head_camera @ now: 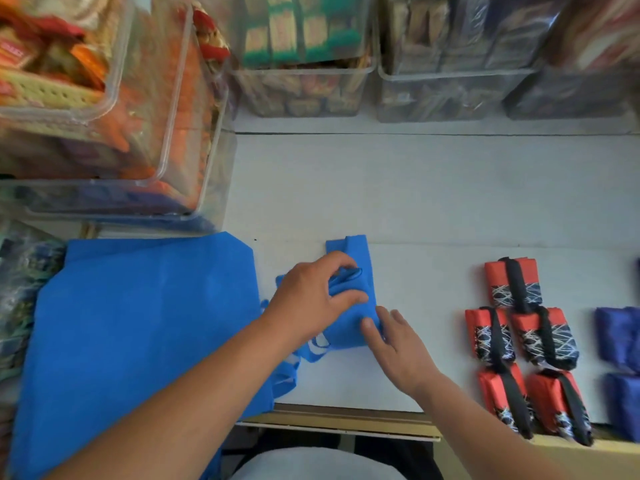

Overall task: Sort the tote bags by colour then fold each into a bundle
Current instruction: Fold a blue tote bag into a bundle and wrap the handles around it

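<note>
Left hand [308,296] is pinching the half-folded blue bag [356,258] at the front edge of the counter [415,202], right hand [394,341] pressing flat-fingered; tucking likely follows.

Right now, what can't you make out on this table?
Head view only.
Half-folded blue tote bag: its middle hidden under the left hand and right hand.
Navy bundles: cut off by the right edge, count unknown.
Clear bins at the back: contents blurred.
Flat blue bags: number of layers unreadable.
</note>
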The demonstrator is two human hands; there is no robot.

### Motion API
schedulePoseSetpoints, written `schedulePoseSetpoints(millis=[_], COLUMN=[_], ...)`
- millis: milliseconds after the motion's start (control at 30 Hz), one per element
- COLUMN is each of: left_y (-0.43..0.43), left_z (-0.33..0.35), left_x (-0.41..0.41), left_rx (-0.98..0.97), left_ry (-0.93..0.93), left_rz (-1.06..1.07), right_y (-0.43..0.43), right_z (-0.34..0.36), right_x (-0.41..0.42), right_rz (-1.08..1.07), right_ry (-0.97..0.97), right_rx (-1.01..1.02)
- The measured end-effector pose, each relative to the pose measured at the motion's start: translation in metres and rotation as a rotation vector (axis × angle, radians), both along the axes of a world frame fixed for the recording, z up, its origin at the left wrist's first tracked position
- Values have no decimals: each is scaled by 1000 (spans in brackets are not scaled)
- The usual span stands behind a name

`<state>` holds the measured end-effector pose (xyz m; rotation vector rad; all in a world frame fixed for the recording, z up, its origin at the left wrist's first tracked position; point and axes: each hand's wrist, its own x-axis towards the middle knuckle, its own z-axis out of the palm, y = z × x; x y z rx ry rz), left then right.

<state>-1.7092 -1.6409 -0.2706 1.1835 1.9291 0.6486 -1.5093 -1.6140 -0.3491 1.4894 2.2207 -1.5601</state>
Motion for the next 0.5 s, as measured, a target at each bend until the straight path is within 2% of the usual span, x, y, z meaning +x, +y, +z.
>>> schedulePoseSetpoints(millis=[67,133,233,300,367,433,500], left_y=[12,19,19,16,16,16,12], left_z=[-4,-12,-34,-48,-56,-61,-68], left_x=[10,17,16,12,7,3,6], left_rx=[-3,0,-4,-26,-11,139,318], left_ry=[-27,-145,-201,-69,203,465,579], left_rz=[42,126,188,182,182,66,-158], right_y=[-3,0,12,21,30,37,40], right_z=[-4,-7,-13,-19,-22,-23,-26], right_x=[0,-4,-11,-14,-18,-22,-25], right_rz=[-127,-215,-238,-246,-251,-287,-330], right_ry=[21,18,-37,-76,-109,-159,-216], right_rx=[34,97,131,102,45,-47,-97])
